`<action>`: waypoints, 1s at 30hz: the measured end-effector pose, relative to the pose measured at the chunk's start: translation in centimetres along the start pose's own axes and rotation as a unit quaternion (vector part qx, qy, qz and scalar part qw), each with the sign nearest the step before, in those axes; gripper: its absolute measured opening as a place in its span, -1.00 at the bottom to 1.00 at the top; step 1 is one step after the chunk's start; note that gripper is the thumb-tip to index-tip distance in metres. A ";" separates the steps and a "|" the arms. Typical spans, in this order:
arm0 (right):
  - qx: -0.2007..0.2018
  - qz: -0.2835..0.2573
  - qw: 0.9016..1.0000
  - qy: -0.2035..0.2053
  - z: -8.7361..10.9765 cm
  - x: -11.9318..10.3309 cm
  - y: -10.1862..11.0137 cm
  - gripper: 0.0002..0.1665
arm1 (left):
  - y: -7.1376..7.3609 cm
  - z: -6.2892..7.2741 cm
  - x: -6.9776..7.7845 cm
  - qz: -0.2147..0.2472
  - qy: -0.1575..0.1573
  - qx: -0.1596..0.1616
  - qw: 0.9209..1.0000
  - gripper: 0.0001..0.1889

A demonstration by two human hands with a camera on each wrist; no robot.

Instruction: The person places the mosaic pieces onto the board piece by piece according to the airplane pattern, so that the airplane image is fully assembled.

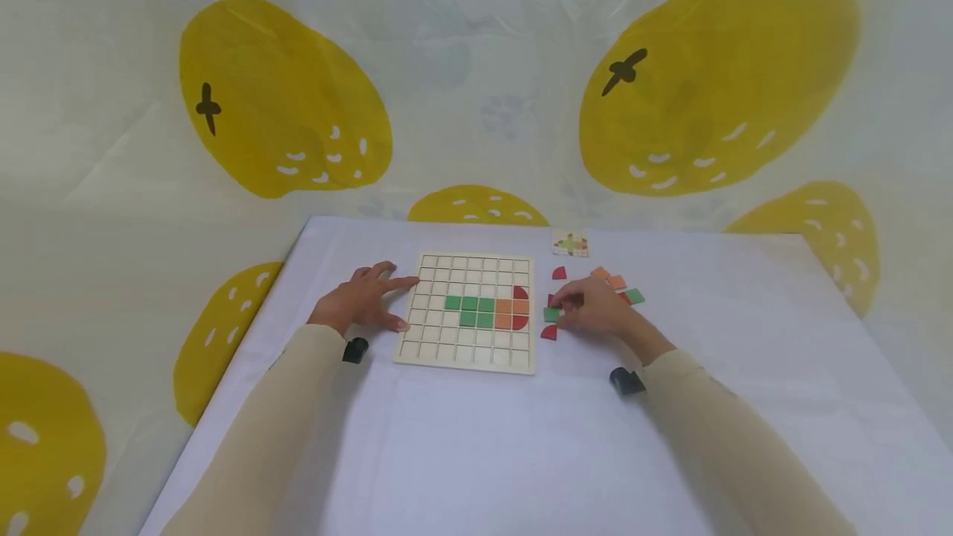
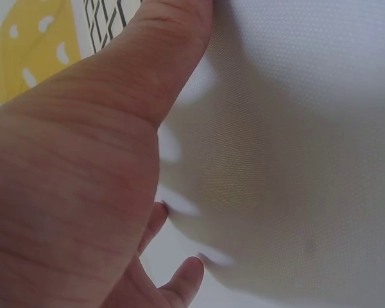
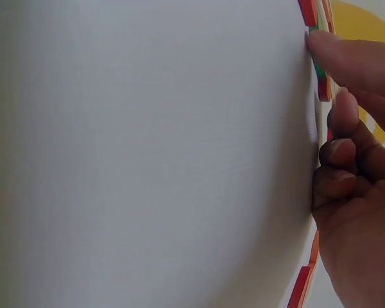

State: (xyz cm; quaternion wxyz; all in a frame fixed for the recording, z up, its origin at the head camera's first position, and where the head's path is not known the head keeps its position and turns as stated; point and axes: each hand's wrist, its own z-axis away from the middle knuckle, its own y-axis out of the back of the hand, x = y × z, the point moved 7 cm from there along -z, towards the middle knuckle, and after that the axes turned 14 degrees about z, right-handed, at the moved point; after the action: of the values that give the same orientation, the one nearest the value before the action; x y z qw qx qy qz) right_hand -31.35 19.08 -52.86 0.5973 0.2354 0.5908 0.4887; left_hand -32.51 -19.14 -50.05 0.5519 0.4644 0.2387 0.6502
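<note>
A square wooden grid board (image 1: 465,368) lies on the table, with green, orange and red tiles in some cells. At its left edge my left hand (image 1: 359,300) rests with fingers spread, index finger and thumb touching the frame. Beyond the board's right side, my right hand (image 1: 596,308) has its curled thumb and index finger at a green square tile (image 1: 550,315). The right wrist view shows that thumb against the green tile (image 3: 319,67). Red quarter-round tiles (image 1: 549,332) lie close by; another red tile is partly hidden behind the fingers.
A small pattern card (image 1: 570,244) lies at the table's back edge. Orange tiles (image 1: 616,281) and another green tile (image 1: 634,296) are scattered past my right hand. Behind the white table (image 1: 476,453) hangs a sheet printed with yellow fruit.
</note>
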 end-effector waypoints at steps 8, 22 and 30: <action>0.001 0.020 1.000 -0.011 0.0 -0.2 0.0 -0.69 | -0.2 -0.5 -0.4 0.003 0.003 0.002 1.000 0.03; -0.001 0.031 0.999 -0.017 0.4 -0.4 -0.2 -0.70 | -0.4 -0.6 -0.4 0.000 0.001 -0.001 1.000 0.03; -0.004 0.004 1.000 0.003 0.1 -1.7 -0.1 -0.66 | -0.2 -0.4 -0.2 0.001 0.003 0.003 1.000 0.02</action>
State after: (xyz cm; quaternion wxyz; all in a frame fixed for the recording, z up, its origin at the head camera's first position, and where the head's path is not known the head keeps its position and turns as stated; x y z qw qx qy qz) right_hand -30.91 17.60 -52.13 0.5944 0.2342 0.5895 0.4943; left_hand -32.72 -19.19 -50.46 0.5496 0.4643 0.2418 0.6511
